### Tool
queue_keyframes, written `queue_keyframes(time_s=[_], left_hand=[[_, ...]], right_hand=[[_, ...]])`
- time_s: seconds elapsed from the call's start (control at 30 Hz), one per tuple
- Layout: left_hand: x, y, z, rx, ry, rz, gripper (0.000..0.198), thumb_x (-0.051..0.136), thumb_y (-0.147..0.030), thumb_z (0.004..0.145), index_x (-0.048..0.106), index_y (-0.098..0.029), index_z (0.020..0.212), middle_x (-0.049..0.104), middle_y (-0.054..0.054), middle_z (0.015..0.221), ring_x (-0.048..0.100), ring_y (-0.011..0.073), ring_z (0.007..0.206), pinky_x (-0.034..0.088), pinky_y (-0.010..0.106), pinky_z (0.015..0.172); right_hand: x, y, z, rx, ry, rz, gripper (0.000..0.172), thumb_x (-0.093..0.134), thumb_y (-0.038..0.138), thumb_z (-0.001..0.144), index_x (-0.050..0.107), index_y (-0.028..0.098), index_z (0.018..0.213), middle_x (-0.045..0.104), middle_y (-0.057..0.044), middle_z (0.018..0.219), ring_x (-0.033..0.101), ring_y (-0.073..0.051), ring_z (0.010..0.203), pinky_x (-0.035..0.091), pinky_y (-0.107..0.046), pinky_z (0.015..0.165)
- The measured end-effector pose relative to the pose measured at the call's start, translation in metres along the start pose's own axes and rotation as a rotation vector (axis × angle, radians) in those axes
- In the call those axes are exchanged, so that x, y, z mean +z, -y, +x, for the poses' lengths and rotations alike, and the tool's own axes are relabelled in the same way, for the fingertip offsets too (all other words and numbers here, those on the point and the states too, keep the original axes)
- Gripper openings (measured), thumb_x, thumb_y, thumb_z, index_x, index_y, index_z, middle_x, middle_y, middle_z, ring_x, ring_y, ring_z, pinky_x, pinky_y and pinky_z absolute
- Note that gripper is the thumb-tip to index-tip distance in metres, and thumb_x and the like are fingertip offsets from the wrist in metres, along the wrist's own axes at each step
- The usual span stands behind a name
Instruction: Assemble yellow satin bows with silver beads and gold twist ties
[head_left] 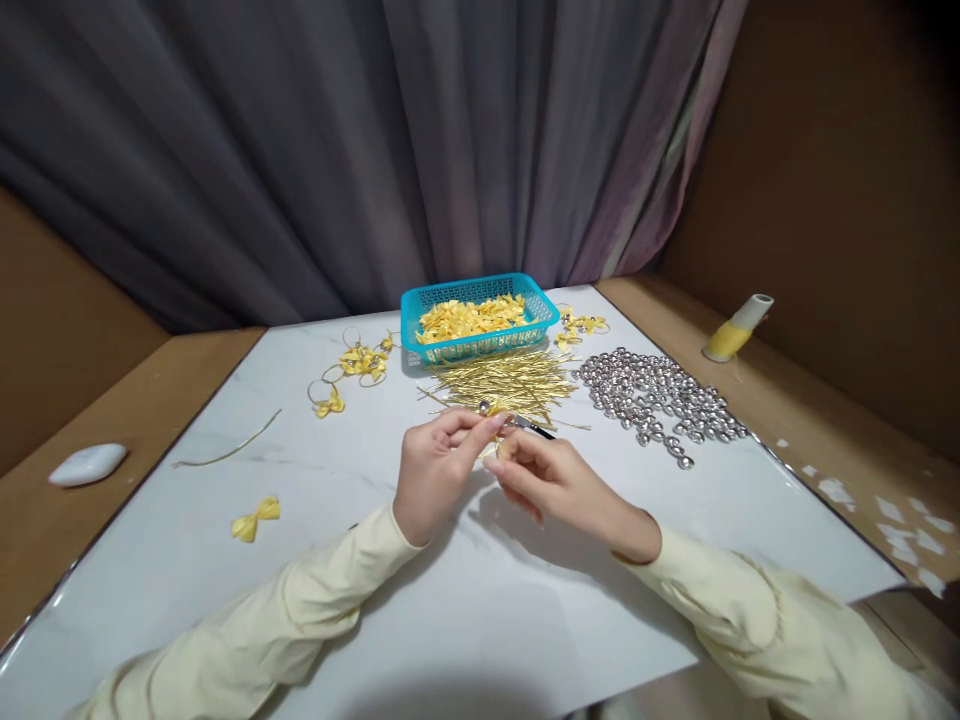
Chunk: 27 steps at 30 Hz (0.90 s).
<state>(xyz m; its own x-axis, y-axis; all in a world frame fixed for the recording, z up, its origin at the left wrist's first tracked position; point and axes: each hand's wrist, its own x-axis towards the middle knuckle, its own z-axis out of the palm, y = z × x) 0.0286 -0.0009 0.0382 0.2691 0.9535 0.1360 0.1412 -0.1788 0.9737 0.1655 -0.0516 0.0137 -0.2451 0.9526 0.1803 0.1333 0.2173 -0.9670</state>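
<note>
Over the middle of the white table, my left hand (450, 455) is closed, pinching a small yellow ribbon bow (496, 407) with a shiny silver bell (484, 407) on it. Close beside it, my right hand (559, 480) has its thumb and fingertips pinched together at a thin gold tie (489, 453) under the bow. The fingers hide most of the bow and tie. Just beyond my hands is a pile of gold ties (502, 380). A dark, slim tool (534, 428) lies at its near edge, partly covered by my right hand.
Behind the pile stands a blue basket (480, 347) of yellow bows. Silver bells (652, 395) are heaped at right. Bows with looped ties (364, 360) lie left. Nearer are a loose tie (229, 450) and a bow (256, 519). A yellow-and-white cylinder (735, 332) stands right.
</note>
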Motion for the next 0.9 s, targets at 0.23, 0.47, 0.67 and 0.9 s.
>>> queue_keyframes(time_s=[0.23, 0.47, 0.67, 0.9], left_hand=[[-0.003, -0.004, 0.003, -0.075, 0.060, -0.023, 0.022, 0.068, -0.036, 0.070, 0.066, -0.014, 0.067, 0.068, 0.003, 0.066, 0.059, 0.0151, 0.061, 0.043, 0.022, 0.058], [-0.003, -0.009, 0.001, -0.137, 0.095, -0.072, 0.023, 0.070, -0.038, 0.067, 0.068, -0.015, 0.066, 0.071, 0.005, 0.070, 0.063, 0.0196, 0.069, 0.046, 0.025, 0.063], [-0.003, -0.007, 0.001, -0.161, 0.125, -0.115, 0.023, 0.071, -0.037, 0.066, 0.068, -0.015, 0.067, 0.072, 0.007, 0.075, 0.065, 0.0214, 0.075, 0.047, 0.026, 0.068], [-0.004, -0.004, 0.002, -0.205, 0.196, -0.154, 0.021, 0.069, -0.034, 0.069, 0.070, -0.014, 0.071, 0.072, 0.007, 0.079, 0.064, 0.0209, 0.079, 0.047, 0.026, 0.071]], right_hand=[[0.000, -0.008, 0.000, -0.112, -0.178, -0.175, 0.018, 0.055, 0.032, 0.081, 0.042, 0.019, 0.080, 0.045, 0.006, 0.057, 0.040, -0.006, 0.047, 0.033, -0.018, 0.044], [0.000, -0.010, 0.000, -0.279, -0.191, -0.494, 0.019, 0.048, 0.027, 0.087, 0.050, 0.017, 0.070, 0.047, 0.004, 0.054, 0.039, -0.007, 0.046, 0.030, -0.020, 0.046], [0.000, -0.014, -0.001, -0.338, -0.162, -0.616, 0.024, 0.041, 0.024, 0.090, 0.051, 0.017, 0.069, 0.052, 0.002, 0.057, 0.042, -0.008, 0.047, 0.030, -0.021, 0.047], [-0.001, -0.023, -0.001, -0.413, -0.113, -0.686, 0.021, 0.036, 0.023, 0.093, 0.049, 0.017, 0.077, 0.057, -0.001, 0.065, 0.049, -0.010, 0.053, 0.033, -0.022, 0.051]])
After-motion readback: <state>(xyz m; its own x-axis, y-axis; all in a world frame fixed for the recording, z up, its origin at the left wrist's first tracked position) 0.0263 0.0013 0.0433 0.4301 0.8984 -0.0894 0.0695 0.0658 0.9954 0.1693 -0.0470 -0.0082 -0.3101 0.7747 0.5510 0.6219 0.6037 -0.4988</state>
